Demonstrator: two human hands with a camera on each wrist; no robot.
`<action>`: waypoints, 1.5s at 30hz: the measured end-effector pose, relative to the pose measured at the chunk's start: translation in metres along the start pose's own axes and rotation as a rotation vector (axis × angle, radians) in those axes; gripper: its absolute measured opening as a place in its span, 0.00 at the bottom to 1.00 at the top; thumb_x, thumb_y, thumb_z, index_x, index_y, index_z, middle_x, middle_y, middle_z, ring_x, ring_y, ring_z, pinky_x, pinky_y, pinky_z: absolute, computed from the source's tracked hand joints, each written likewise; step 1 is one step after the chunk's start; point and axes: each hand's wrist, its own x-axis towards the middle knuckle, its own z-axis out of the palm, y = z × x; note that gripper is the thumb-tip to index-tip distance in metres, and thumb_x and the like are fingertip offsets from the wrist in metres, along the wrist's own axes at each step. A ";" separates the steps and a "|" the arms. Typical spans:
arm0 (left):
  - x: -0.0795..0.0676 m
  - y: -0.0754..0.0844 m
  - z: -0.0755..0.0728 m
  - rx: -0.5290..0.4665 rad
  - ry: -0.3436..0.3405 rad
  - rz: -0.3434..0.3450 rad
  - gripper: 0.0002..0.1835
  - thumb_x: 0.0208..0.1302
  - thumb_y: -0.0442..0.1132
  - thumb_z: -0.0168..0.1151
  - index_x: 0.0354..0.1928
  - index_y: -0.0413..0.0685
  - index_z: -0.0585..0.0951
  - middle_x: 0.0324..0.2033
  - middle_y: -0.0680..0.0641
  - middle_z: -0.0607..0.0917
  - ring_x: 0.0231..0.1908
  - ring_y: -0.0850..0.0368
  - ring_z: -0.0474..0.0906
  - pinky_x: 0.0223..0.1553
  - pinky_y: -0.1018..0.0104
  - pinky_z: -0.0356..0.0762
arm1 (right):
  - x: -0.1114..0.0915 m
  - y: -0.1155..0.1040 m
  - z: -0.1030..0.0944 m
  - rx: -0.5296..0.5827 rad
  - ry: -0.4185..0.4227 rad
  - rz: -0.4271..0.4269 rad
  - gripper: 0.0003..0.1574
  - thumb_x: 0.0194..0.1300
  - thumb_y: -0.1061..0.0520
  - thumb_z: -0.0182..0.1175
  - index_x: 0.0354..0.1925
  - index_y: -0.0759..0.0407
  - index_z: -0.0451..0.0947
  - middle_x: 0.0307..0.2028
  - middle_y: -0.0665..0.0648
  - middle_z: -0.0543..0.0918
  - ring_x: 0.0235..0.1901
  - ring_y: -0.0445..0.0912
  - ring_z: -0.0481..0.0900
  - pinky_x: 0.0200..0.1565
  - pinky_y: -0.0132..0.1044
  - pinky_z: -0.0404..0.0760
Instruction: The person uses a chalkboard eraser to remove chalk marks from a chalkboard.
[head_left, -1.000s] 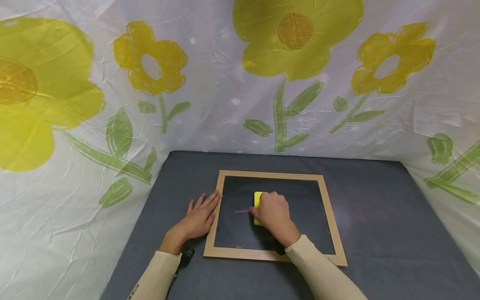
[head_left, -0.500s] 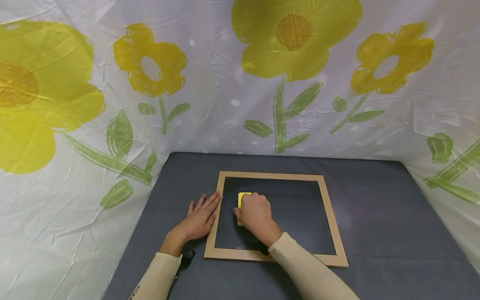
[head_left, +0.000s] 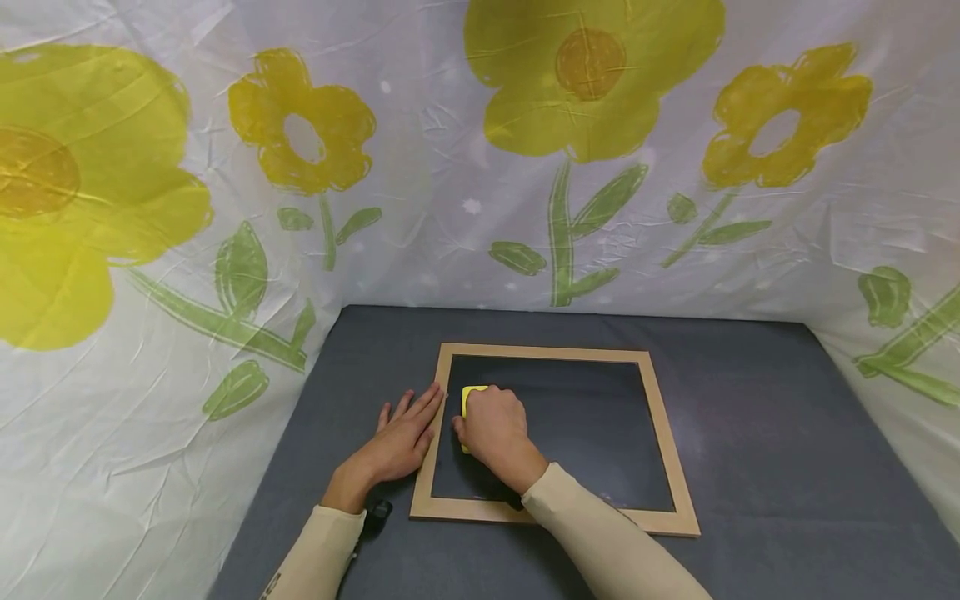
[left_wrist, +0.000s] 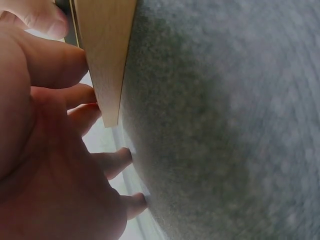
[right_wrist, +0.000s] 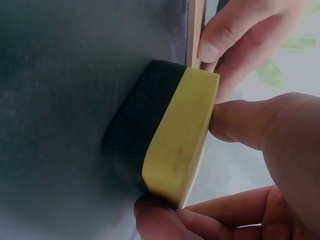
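Note:
A small chalkboard (head_left: 581,425) with a wooden frame (head_left: 659,417) lies flat on the dark cloth. My right hand (head_left: 495,427) grips a chalkboard eraser, yellow on top with a thick black felt pad (right_wrist: 142,110), near the board's left side. In the right wrist view the thumb and fingers pinch the eraser's yellow body (right_wrist: 181,140), and the felt faces the board. My left hand (head_left: 397,442) rests with spread fingers at the left side of the frame. The left wrist view shows some of its fingertips at the wood (left_wrist: 107,60), others on the cloth.
Dark grey cloth (head_left: 780,450) covers the table around the board. A small black object (head_left: 378,512) sits by the left wrist. Behind and at both sides hangs a white curtain (head_left: 450,242) printed with yellow flowers.
My right hand has slid the eraser leftward across the board. A short pink line, visible left of the eraser a second ago, no longer shows. The left hand has stayed in place.

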 end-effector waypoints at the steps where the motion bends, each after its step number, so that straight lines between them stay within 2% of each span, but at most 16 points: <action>1: 0.000 0.000 -0.001 -0.001 -0.001 0.000 0.37 0.86 0.41 0.54 0.89 0.50 0.54 0.89 0.47 0.51 0.87 0.29 0.44 0.79 0.19 0.34 | 0.000 0.000 0.000 0.001 0.000 0.004 0.29 0.68 0.35 0.74 0.37 0.60 0.92 0.25 0.57 0.87 0.22 0.52 0.85 0.25 0.45 0.88; 9: -0.005 0.001 -0.007 -0.009 0.014 0.012 0.36 0.84 0.37 0.55 0.88 0.47 0.58 0.88 0.44 0.55 0.86 0.26 0.47 0.77 0.16 0.39 | -0.005 0.003 0.003 0.036 0.034 -0.015 0.30 0.69 0.34 0.73 0.36 0.60 0.91 0.24 0.58 0.85 0.21 0.52 0.83 0.25 0.45 0.85; 12: -0.004 0.002 -0.007 -0.019 0.005 0.020 0.36 0.84 0.37 0.54 0.88 0.47 0.57 0.89 0.44 0.54 0.86 0.25 0.46 0.77 0.16 0.38 | -0.006 0.005 0.005 0.028 0.050 -0.019 0.29 0.69 0.35 0.73 0.35 0.60 0.91 0.24 0.57 0.85 0.20 0.51 0.82 0.24 0.44 0.85; 18: 0.004 -0.006 0.005 -0.105 0.048 0.061 0.38 0.82 0.38 0.56 0.88 0.48 0.59 0.89 0.45 0.55 0.84 0.21 0.44 0.75 0.13 0.34 | -0.008 0.011 0.002 0.022 0.067 -0.018 0.28 0.68 0.36 0.75 0.32 0.61 0.89 0.23 0.58 0.84 0.20 0.51 0.81 0.24 0.46 0.85; 22: 0.005 -0.008 0.009 -0.102 0.051 0.053 0.37 0.82 0.37 0.56 0.88 0.48 0.59 0.89 0.46 0.55 0.85 0.22 0.44 0.75 0.13 0.34 | -0.010 0.017 0.000 0.032 0.054 -0.010 0.28 0.67 0.37 0.76 0.30 0.61 0.88 0.22 0.57 0.82 0.19 0.51 0.80 0.23 0.45 0.85; 26: 0.001 0.000 0.002 -0.074 0.018 0.022 0.37 0.82 0.35 0.56 0.88 0.45 0.58 0.89 0.44 0.54 0.85 0.23 0.44 0.76 0.14 0.34 | -0.011 0.023 0.001 0.034 0.031 0.019 0.28 0.67 0.36 0.76 0.32 0.61 0.88 0.22 0.56 0.81 0.20 0.51 0.80 0.24 0.45 0.85; 33: -0.005 0.002 -0.001 -0.111 0.045 0.057 0.37 0.81 0.35 0.56 0.87 0.43 0.60 0.88 0.42 0.56 0.84 0.19 0.45 0.75 0.13 0.34 | -0.014 0.036 -0.004 0.038 -0.002 0.076 0.29 0.67 0.36 0.76 0.34 0.62 0.87 0.24 0.57 0.81 0.22 0.51 0.80 0.27 0.47 0.86; 40: -0.005 0.002 -0.005 -0.062 0.009 0.033 0.36 0.84 0.36 0.54 0.88 0.45 0.57 0.89 0.44 0.53 0.86 0.24 0.43 0.77 0.15 0.34 | -0.018 0.049 -0.008 0.050 -0.017 0.114 0.29 0.67 0.36 0.75 0.35 0.62 0.86 0.23 0.56 0.79 0.21 0.50 0.77 0.24 0.45 0.82; 45: -0.005 0.000 -0.005 -0.058 0.006 0.037 0.36 0.85 0.36 0.53 0.88 0.45 0.57 0.89 0.44 0.53 0.86 0.24 0.42 0.76 0.15 0.35 | -0.020 0.059 -0.012 0.064 -0.038 0.138 0.29 0.67 0.37 0.75 0.37 0.62 0.86 0.24 0.56 0.79 0.22 0.50 0.77 0.26 0.45 0.82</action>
